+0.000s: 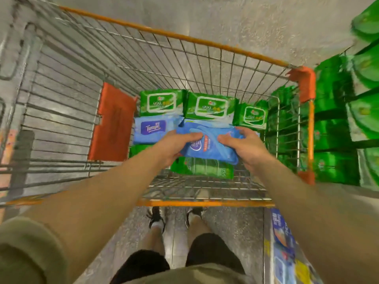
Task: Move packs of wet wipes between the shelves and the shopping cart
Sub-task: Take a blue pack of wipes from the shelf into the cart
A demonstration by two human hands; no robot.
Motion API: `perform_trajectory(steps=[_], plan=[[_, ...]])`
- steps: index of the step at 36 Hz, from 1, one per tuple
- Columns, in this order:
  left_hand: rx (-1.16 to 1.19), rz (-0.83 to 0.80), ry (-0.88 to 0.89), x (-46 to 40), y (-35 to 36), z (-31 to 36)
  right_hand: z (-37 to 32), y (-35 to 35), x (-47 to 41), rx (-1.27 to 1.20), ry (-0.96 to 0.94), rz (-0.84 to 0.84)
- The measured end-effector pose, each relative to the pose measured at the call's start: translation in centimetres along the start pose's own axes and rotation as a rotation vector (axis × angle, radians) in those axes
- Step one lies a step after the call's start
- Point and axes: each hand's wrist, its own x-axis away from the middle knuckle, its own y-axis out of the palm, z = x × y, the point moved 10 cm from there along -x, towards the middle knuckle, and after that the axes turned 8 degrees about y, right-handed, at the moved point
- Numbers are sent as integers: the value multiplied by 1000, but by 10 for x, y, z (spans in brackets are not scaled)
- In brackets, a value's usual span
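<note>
Both arms stretched forward over the shopping cart [205, 202], left hand [174, 147] and right hand [245, 147] each with a curled grip on opposite ends of a blue wipes pack [209, 146], green wipes packs [209, 107] below

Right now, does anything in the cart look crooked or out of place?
Only the blue pack that both hands grip: left hand, right hand. It sits tilted across the neat rows of green packs and looks creased. Nothing appears spilled or torn.

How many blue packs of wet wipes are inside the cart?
2 plainly: a blue pack gripped by both hands, and a Tempo pack lying left of it. Blue beneath the held one may be a third.
</note>
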Motion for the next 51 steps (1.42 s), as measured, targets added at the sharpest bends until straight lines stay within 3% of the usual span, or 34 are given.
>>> perform_trajectory(steps=[7,14,21,30,38,44,51], plan=[[-199,88,-1,-41,-12,-11,21,2,-78,45,-5,11],[-587,183,31,-31,-18,13,-11,-1,-41,257,42,151],[-849,137,251,-1,4,75,-63,-18,-2,384,-68,230],[-1013,185,550,81,24,177,-149,-32,107,622,-338,362],[-1027,102,783,190,49,240,-189,-56,239,817,-489,572],[-1022,-51,943,265,79,261,-179,-76,357,788,-500,738],[-1096,-270,1101,333,124,258,-121,-103,469,745,-407,984]])
